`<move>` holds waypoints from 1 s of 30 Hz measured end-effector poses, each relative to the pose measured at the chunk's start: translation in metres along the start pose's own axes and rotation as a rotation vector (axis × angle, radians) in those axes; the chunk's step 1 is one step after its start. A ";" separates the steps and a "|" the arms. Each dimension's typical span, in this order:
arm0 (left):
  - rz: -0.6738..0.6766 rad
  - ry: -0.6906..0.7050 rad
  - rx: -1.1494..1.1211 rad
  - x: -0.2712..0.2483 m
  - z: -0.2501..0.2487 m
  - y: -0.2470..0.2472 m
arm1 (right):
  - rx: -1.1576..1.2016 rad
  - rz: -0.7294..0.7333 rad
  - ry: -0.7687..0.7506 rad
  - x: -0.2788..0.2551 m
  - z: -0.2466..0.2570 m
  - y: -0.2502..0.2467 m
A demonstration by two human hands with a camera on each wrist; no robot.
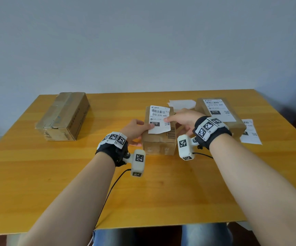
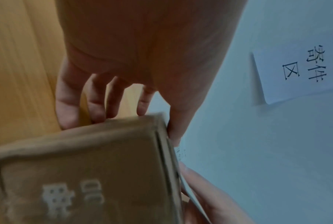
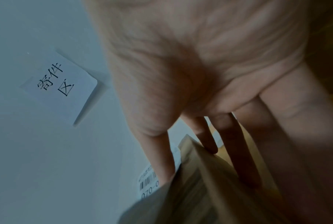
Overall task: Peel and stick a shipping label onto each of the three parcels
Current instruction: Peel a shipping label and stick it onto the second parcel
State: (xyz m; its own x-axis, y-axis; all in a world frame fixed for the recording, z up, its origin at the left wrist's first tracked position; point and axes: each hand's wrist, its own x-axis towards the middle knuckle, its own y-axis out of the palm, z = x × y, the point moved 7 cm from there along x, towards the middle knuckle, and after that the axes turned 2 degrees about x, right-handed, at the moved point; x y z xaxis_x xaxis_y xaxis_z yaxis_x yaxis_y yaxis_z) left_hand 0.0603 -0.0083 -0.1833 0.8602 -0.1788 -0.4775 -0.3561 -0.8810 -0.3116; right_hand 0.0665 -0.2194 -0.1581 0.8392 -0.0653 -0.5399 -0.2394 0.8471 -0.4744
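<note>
The middle parcel [image 1: 158,143], a small brown box, stands in the centre of the table with a white shipping label [image 1: 158,119] lying on its top. My left hand [image 1: 141,130] clasps the box's left edge, thumb on the label's lower left corner, fingers [image 2: 96,103] down the side. My right hand [image 1: 174,121] clasps the right edge, thumb [image 3: 162,151] on the label's right border, fingers along that side. The right parcel [image 1: 232,123] carries a label [image 1: 218,110]. The larger left parcel [image 1: 63,116] shows no label.
A loose printed label sheet [image 1: 251,133] lies near the table's right edge. Peeled backing paper [image 1: 182,103] sits behind the middle parcel. The yellow wooden table [image 1: 143,192] meets a pale wall, where a paper sign [image 2: 300,72] hangs.
</note>
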 end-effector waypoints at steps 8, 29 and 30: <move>-0.080 0.093 -0.195 0.004 -0.009 -0.008 | 0.146 -0.057 -0.160 -0.001 0.022 0.001; -0.283 0.197 -0.359 0.063 -0.032 -0.059 | 0.639 -0.206 -0.744 0.015 0.097 -0.024; -0.285 0.205 -0.350 0.066 -0.033 -0.059 | 0.631 -0.130 -0.750 0.017 0.100 -0.016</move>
State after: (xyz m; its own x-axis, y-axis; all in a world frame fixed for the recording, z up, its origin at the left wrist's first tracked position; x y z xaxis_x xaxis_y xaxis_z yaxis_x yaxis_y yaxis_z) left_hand 0.1499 0.0174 -0.1690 0.9721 0.0391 -0.2311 0.0174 -0.9953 -0.0952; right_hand 0.1337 -0.1819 -0.0904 0.9847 -0.0107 0.1740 -0.0026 0.9971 0.0761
